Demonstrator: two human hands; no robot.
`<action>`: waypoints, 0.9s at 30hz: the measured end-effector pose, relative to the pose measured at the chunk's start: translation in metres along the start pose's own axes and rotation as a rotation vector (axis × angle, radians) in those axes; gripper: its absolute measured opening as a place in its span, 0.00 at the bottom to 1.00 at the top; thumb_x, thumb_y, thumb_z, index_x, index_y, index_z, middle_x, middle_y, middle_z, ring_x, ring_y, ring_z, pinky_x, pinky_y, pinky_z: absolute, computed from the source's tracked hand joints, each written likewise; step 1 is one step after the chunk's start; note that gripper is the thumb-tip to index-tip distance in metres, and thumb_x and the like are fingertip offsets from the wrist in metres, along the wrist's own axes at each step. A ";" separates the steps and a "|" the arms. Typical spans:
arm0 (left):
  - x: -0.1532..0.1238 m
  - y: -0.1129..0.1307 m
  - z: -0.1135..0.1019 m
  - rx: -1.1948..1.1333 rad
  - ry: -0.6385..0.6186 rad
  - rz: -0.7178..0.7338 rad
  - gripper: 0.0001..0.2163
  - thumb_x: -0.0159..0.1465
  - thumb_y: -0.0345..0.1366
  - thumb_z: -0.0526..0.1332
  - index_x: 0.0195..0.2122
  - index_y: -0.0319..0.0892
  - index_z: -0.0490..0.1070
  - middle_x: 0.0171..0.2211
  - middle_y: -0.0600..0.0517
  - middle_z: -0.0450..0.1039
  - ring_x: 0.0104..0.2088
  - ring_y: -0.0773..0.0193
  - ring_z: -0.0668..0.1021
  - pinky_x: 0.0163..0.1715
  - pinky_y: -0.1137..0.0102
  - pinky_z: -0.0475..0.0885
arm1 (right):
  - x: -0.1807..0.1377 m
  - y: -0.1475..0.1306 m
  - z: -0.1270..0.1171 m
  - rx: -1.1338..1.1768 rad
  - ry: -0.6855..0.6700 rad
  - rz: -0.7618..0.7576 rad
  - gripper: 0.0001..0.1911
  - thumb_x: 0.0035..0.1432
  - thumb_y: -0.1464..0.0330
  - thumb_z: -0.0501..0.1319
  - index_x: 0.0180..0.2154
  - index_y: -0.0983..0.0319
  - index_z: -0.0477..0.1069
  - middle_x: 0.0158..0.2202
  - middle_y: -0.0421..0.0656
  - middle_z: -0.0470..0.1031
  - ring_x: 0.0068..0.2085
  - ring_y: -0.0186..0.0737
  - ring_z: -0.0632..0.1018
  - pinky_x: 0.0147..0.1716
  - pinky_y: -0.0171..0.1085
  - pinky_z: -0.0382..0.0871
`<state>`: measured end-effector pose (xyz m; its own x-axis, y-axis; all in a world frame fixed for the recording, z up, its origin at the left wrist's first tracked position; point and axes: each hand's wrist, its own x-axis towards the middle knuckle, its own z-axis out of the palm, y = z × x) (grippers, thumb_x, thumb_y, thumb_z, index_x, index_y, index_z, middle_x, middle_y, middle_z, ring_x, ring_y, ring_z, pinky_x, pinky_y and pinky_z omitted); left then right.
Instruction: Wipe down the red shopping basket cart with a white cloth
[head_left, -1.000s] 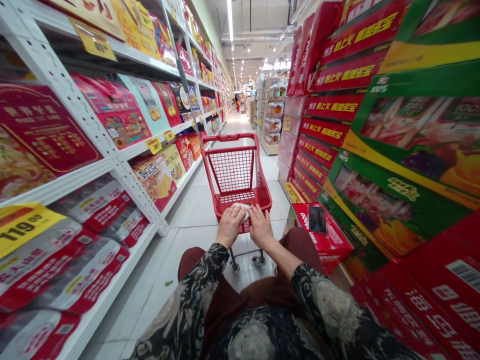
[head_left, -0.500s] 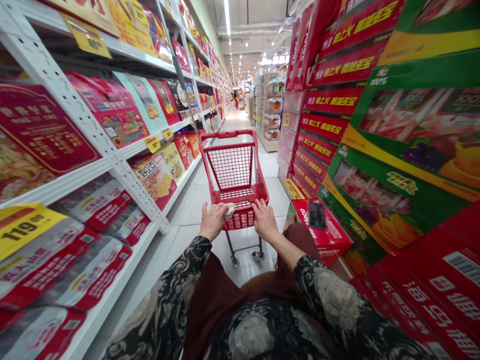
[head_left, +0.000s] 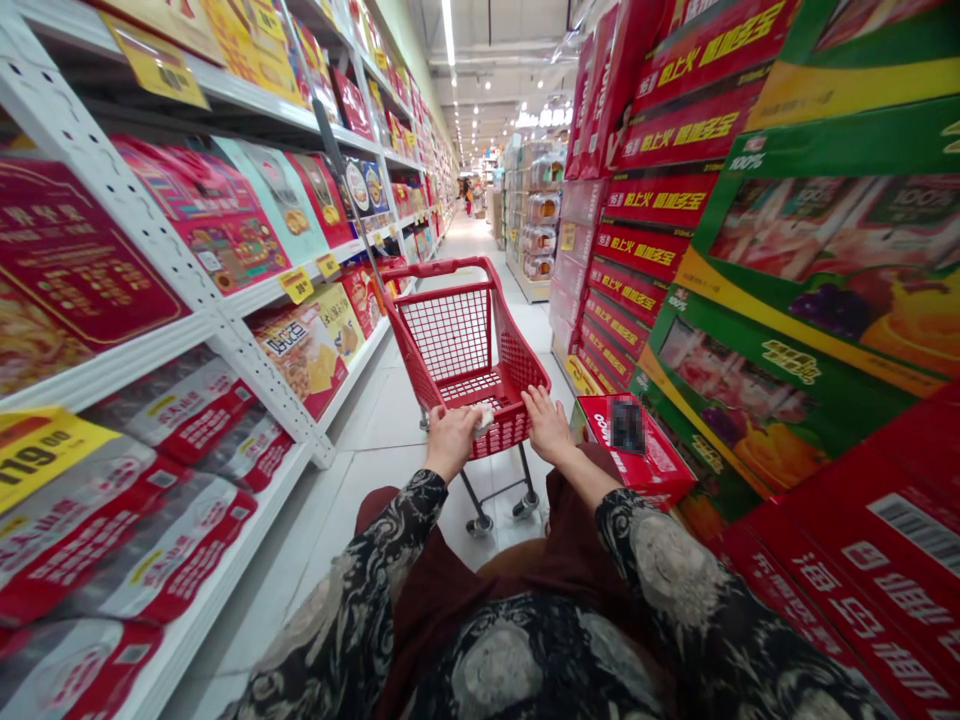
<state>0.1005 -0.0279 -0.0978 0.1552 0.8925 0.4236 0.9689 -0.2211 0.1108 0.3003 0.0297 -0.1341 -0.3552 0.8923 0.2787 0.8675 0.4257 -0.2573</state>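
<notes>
While half-curled over white cloth [head_left: 484, 417], left hand [head_left: 451, 440] at red cart [head_left: 506, 434].

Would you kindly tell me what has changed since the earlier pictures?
The red cart has turned: its far handle swung left, its near rim right. The left hand and right hand, close together at the white wad a second ago, have parted: the left alone holds the wad at the rim, the right rests at the rim's right end. The red carton and the dark item on it stayed put.

Smooth plastic cart [head_left: 510, 436], matt wipe [head_left: 484, 418] (cloth or paper, unclear), glossy floor tiles [head_left: 364, 470]
</notes>
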 end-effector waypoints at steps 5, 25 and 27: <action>-0.002 0.012 0.013 -0.050 0.027 0.061 0.13 0.65 0.30 0.51 0.45 0.48 0.71 0.50 0.50 0.74 0.51 0.60 0.73 0.56 0.54 0.55 | 0.010 0.006 -0.005 0.023 -0.005 0.090 0.36 0.52 0.79 0.49 0.64 0.67 0.50 0.68 0.50 0.45 0.68 0.47 0.47 0.62 0.58 0.44; 0.007 -0.018 0.012 -0.015 0.099 0.185 0.14 0.65 0.31 0.53 0.48 0.51 0.71 0.53 0.49 0.72 0.57 0.57 0.70 0.62 0.45 0.45 | 0.002 -0.032 -0.011 0.102 0.038 0.126 0.32 0.53 0.78 0.49 0.61 0.67 0.56 0.66 0.52 0.51 0.67 0.48 0.51 0.61 0.58 0.47; 0.012 -0.011 0.015 -0.015 0.111 0.201 0.14 0.65 0.31 0.52 0.48 0.51 0.71 0.53 0.50 0.72 0.57 0.57 0.70 0.62 0.45 0.45 | -0.001 -0.043 -0.010 0.129 0.069 0.087 0.31 0.53 0.78 0.50 0.61 0.67 0.57 0.66 0.52 0.53 0.66 0.48 0.53 0.62 0.56 0.47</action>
<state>0.0943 -0.0088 -0.1080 0.3218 0.7815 0.5346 0.9177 -0.3965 0.0272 0.2665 0.0088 -0.1138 -0.2522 0.9159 0.3123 0.8406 0.3672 -0.3982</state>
